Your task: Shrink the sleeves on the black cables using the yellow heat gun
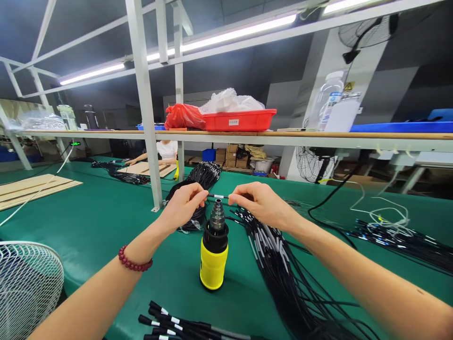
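A black cable (219, 196) with a white label is stretched level between my two hands. My left hand (187, 203) pinches its left end, and my right hand (260, 200) pinches it on the right. Just below the label, the metal nozzle of a yellow and black heat gun (214, 257) points up; the gun stands upright on the table. To the right of the gun lies a large bundle of black cables (279, 274) with grey sleeves. Several black cable ends with white labels (170, 326) lie at the near edge.
Coiled black cables (203, 177) sit behind my left hand. More cables (392, 236) lie at the right on the green table (116, 226). A white fan guard (28, 288) stands at the left edge. Across the table, a person (167, 150) sits. A shelf overhead carries a red tray (240, 122).
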A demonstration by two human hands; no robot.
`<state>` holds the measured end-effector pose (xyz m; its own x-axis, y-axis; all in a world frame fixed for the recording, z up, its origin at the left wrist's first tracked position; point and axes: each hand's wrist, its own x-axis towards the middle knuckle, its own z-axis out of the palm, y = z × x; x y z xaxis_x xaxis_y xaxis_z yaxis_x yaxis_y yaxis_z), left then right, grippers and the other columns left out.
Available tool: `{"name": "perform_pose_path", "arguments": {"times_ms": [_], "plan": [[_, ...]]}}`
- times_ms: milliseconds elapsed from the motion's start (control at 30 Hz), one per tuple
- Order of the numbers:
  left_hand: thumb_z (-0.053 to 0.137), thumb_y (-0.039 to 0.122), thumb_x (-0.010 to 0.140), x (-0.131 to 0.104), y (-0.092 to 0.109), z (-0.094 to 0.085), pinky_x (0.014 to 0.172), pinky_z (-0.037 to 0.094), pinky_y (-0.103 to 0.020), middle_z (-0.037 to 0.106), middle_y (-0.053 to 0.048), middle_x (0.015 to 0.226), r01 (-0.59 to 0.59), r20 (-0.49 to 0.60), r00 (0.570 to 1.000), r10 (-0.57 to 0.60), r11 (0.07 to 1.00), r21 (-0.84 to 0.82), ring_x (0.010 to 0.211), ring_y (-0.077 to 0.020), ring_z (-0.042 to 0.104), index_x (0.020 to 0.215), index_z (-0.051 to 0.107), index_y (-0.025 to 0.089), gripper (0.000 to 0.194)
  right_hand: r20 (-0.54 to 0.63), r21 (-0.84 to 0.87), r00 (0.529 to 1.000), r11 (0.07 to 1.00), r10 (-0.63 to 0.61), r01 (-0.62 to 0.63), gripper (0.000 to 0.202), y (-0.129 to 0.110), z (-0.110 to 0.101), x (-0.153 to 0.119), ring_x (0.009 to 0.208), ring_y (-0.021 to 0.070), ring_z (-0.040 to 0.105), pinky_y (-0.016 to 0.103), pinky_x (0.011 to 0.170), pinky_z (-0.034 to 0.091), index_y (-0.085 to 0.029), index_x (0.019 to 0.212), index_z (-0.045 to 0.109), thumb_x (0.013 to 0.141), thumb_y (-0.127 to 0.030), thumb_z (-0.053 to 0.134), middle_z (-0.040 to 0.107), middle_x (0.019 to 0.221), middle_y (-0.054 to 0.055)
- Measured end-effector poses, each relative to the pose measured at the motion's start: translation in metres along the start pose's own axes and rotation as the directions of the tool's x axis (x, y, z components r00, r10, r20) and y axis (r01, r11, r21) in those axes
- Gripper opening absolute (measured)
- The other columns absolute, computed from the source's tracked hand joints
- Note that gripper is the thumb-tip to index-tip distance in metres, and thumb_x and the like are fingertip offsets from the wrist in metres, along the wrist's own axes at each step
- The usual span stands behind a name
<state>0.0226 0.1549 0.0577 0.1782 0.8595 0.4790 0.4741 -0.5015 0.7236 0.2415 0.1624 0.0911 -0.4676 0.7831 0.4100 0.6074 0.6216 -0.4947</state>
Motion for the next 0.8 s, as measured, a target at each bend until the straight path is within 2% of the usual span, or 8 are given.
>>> {"name": "perform_pose_path", "arguments": {"times_ms": [67, 200, 267, 400, 467, 633, 800], "plan": [[0.048, 0.043, 0.094, -0.0001, 0.0001, 0.0000, 0.064, 0.041, -0.027, 0.062, 0.000, 0.070, 0.017, 0.007, 1.000, -0.017, 1.000, 0.004, 0.066, -0.0138, 0.053, 0.076, 0.057, 0.020, 0.030, -0.035, 0.013, 0.999, 1.000, 0.002, -0.001, 0.034, -0.0001, -0.0002, 0.0006, 0.054, 0.0114, 0.034, 0.028, 0.053, 0.024, -0.016, 0.068, 0.068, 0.086, -0.043, 0.054, 0.045, 0.055, -0.003], [0.041, 0.050, 0.097, 0.0001, -0.0010, -0.0003, 0.059, 0.038, -0.027, 0.055, 0.001, 0.060, 0.023, 0.018, 1.000, -0.024, 0.999, 0.037, 0.058, -0.0131, 0.049, 0.066, 0.053, 0.020, 0.045, -0.057, 0.060, 0.998, 0.998, -0.007, 0.011, 0.032, 0.0000, 0.0012, 0.0009, 0.056, 0.0117, 0.037, 0.028, 0.054, 0.027, -0.016, 0.068, 0.067, 0.084, -0.042, 0.057, 0.051, 0.057, -0.002], [0.044, 0.048, 0.096, 0.0000, -0.0009, -0.0001, 0.060, 0.038, -0.027, 0.055, 0.001, 0.062, 0.001, 0.007, 1.000, -0.001, 0.999, 0.042, 0.060, -0.0131, 0.049, 0.066, 0.052, 0.020, 0.041, -0.062, 0.072, 0.998, 0.997, -0.018, 0.022, 0.030, 0.0003, 0.0027, 0.0014, 0.057, 0.0122, 0.041, 0.028, 0.055, 0.030, -0.016, 0.069, 0.068, 0.083, -0.041, 0.058, 0.055, 0.060, 0.000], [0.055, 0.037, 0.089, -0.0004, 0.0017, 0.0001, 0.064, 0.040, -0.027, 0.057, 0.001, 0.072, -0.036, -0.054, 0.998, 0.036, 0.999, 0.002, 0.069, -0.0139, 0.051, 0.075, 0.053, 0.020, 0.022, -0.098, 0.065, 0.995, 0.998, -0.010, 0.017, 0.025, 0.0013, 0.0054, 0.0030, 0.058, 0.0130, 0.046, 0.027, 0.056, 0.033, -0.016, 0.071, 0.069, 0.081, -0.037, 0.060, 0.060, 0.063, 0.001], [0.053, 0.038, 0.090, -0.0007, 0.0029, -0.0004, 0.064, 0.039, -0.027, 0.058, 0.001, 0.072, -0.019, -0.051, 0.999, 0.019, 1.000, 0.008, 0.069, -0.0141, 0.052, 0.075, 0.053, 0.020, 0.024, -0.103, 0.070, 0.995, 0.997, -0.009, 0.016, 0.025, 0.0009, 0.0052, 0.0030, 0.058, 0.0128, 0.045, 0.027, 0.056, 0.033, -0.016, 0.071, 0.068, 0.081, -0.038, 0.060, 0.059, 0.062, 0.001], [0.038, 0.054, 0.097, -0.0022, 0.0015, -0.0024, 0.060, 0.037, -0.028, 0.054, 0.000, 0.058, 0.036, 0.057, 0.998, -0.037, 0.999, 0.020, 0.058, -0.0133, 0.049, 0.062, 0.053, 0.020, 0.051, -0.043, 0.042, 0.999, 0.999, -0.029, 0.031, 0.032, -0.0018, 0.0013, 0.0003, 0.056, 0.0116, 0.040, 0.027, 0.055, 0.029, -0.016, 0.070, 0.067, 0.084, -0.042, 0.056, 0.053, 0.059, -0.001], [0.046, 0.051, 0.094, -0.0031, 0.0033, -0.0027, 0.059, 0.035, -0.026, 0.052, 0.002, 0.059, 0.073, 0.071, 0.995, -0.066, 0.993, -0.097, 0.058, -0.0119, 0.046, 0.063, 0.050, 0.020, 0.045, 0.046, 0.030, 0.999, 0.999, -0.024, 0.022, 0.037, -0.0018, -0.0006, -0.0016, 0.053, 0.0111, 0.035, 0.027, 0.052, 0.024, -0.016, 0.073, 0.069, 0.087, -0.045, 0.051, 0.044, 0.055, -0.004]]}}
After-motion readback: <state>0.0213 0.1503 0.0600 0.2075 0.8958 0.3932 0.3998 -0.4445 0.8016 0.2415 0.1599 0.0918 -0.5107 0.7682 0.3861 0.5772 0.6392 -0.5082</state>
